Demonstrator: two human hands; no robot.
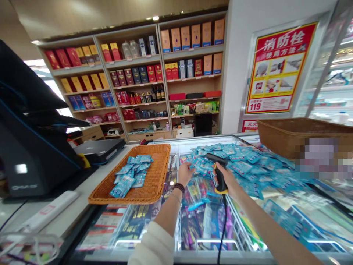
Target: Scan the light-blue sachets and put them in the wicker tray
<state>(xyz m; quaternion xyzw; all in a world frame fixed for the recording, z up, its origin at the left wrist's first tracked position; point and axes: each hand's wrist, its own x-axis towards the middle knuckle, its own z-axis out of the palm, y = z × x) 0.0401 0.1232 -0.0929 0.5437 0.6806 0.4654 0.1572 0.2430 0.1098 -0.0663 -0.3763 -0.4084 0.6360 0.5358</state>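
My right hand (pixel 224 179) is wrapped round a black and yellow handheld scanner (pixel 220 176), its head over a pile of blue packets (pixel 248 163) on the glass-topped freezer. A cable hangs from the scanner's handle. My left hand (pixel 186 172), with a dark beaded bracelet on the wrist, has its fingers bent together at the edge of a blue packet (pixel 200 165) left of the scanner. To the left, an orange wicker basket (pixel 158 176) holds several blue packets (pixel 124 186).
A dark checkout terminal (pixel 30 147) and a black flat device (pixel 100 150) stand at the left. A white power strip (pixel 49 211) lies on the counter. A brown basket (pixel 278 138) is at the right. Shelves (pixel 140 88) with boxes line the back wall.
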